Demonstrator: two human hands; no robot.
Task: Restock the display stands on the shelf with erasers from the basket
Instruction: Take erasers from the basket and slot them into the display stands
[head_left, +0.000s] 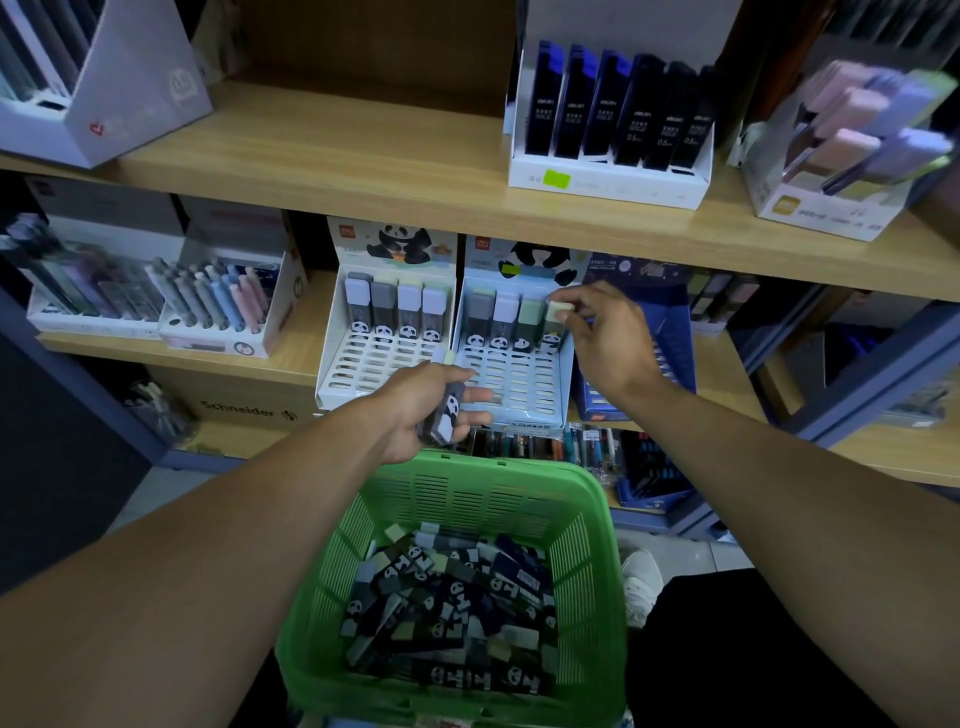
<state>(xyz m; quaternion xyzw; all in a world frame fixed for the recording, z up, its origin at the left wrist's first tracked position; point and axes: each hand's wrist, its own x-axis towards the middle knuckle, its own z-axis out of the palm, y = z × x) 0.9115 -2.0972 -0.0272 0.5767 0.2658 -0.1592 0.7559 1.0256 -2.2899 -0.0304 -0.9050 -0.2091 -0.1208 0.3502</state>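
Fingers of the right hand (605, 338) pinch a pale eraser (560, 310) at the blue display stand (514, 384) on the wooden shelf (291, 358). Left hand (431, 405) grips several erasers (445, 415) above the green basket (597, 561), itself full of them.

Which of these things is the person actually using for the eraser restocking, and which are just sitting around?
In use:
green plastic basket
loose panda erasers
two white slotted panda stands
left hand, right hand, each holding erasers

Just there:
black lead refill cases
pastel pens
Schneider cardboard box
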